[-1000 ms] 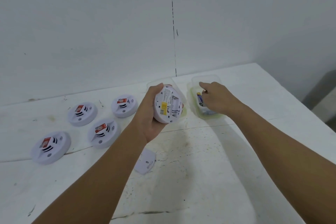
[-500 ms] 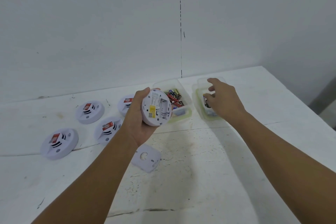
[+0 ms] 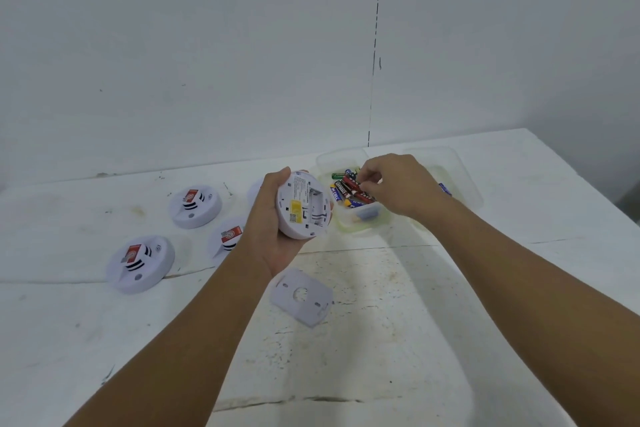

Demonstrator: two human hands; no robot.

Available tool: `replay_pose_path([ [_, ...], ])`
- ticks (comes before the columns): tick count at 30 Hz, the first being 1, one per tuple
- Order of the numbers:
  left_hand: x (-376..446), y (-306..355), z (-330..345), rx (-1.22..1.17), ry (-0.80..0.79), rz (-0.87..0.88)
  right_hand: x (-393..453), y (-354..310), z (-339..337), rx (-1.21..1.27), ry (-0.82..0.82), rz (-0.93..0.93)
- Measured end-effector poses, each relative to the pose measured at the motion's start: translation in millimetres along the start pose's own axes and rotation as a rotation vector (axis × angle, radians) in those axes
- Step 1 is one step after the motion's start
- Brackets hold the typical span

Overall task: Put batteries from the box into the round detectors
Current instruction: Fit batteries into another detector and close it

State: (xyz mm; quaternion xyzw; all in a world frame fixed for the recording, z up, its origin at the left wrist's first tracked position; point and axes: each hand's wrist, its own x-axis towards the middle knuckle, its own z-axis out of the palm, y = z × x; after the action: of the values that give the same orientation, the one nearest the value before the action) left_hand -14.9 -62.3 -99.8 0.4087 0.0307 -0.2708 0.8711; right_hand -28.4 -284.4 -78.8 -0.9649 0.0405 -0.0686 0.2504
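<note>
The clear plastic battery box [image 3: 325, 161] is sitting at the back of the scuffed white table [image 3: 415, 340], and everything else is lying around it. Inside it, a heap of red, black, blue and green cylindrical batteries [image 3: 341, 191] is showing; their number cannot be told. The right hand [image 3: 398, 184] is reaching into the box from the right, its fingertips pinching a red battery [image 3: 353, 185] and its knuckles covering the box's right side. Just left of the box, the left hand [image 3: 273, 218] is gripping an upturned round white detector [image 3: 303, 204], whose open battery bay and yellow label are facing up; this detector is hiding the box's left wall. A second clear plastic tub [image 3: 464, 177] is standing just right of the box, partly behind the right wrist, with a blue battery [image 3: 444, 188] showing in it. Well left of the box, three more round white detectors with red stickers are lying face up [image 3: 195, 206] [image 3: 140, 263] [image 3: 227, 239], and the edge of a fourth [image 3: 254, 189] is peeking out behind the left hand. In front of the box, near the left wrist, one flat white mounting plate [image 3: 301, 296] is lying on the table.
</note>
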Motion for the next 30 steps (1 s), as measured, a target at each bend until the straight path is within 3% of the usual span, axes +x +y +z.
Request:
replay_pose_path([
  [17,11,7,-13,-0.055,0.033,-0.054,42,-22,27,-0.385,-0.283,0.000],
  [25,14,7,-18,-0.048,0.030,-0.053,43,-27,36,-0.449,-0.240,-0.033],
  [30,11,7,-20,-0.079,0.032,-0.053,35,-33,28,-0.331,-0.061,-0.030],
])
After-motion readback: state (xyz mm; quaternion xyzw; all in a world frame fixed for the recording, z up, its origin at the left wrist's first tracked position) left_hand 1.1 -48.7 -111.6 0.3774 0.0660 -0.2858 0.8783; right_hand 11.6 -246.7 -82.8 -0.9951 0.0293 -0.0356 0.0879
